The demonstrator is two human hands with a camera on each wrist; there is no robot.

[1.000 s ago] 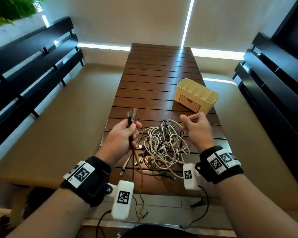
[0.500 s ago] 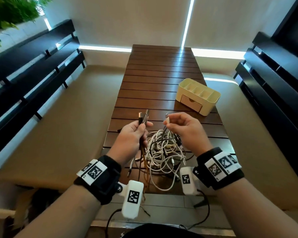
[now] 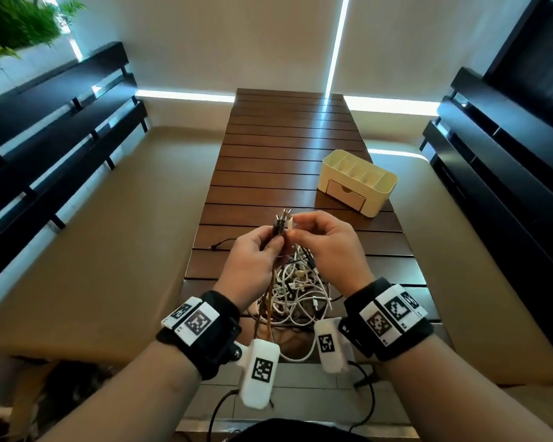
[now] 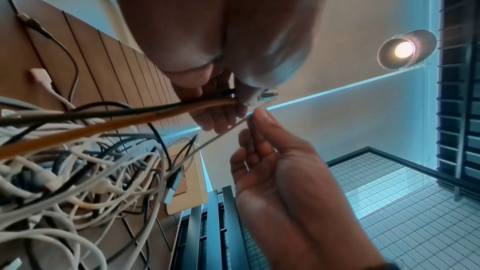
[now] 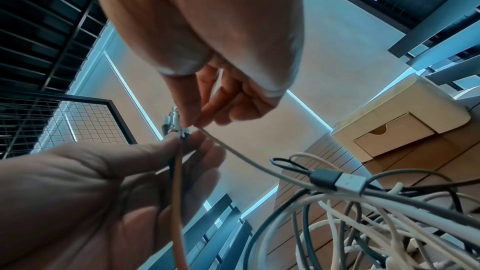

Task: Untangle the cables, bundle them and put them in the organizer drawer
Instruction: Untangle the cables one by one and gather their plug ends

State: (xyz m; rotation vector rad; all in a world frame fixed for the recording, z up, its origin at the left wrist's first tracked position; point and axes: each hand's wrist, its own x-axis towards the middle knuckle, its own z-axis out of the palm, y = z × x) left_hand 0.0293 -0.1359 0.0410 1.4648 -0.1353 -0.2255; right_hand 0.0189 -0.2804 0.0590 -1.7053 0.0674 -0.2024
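— Wooden slats under the tangle (image 3: 296, 290), and which step is going on?

— Sorting ends, I judge. The left hand (image 3: 253, 260) is gripping a few plugs (image 3: 280, 223) upright, with an orange cable (image 4: 109, 128) and a dark one trailing from its fist down to the heap. The right hand (image 3: 328, 247) is pinching a white cable (image 5: 233, 151) just under its plug and bringing it beside the others.

— So nothing is bundled yet?

— Not that I can see. The heap is lying on the near end of the table (image 3: 288, 148), between the wrists; the organizer (image 3: 358, 183) is sitting farther off on the right, its drawer (image 3: 344, 196) shut.

— And next?

— Probably the left thumb is needing to take in the white plug, so the right hand is free to draw that cable's length out of the knot without dragging the rest along.
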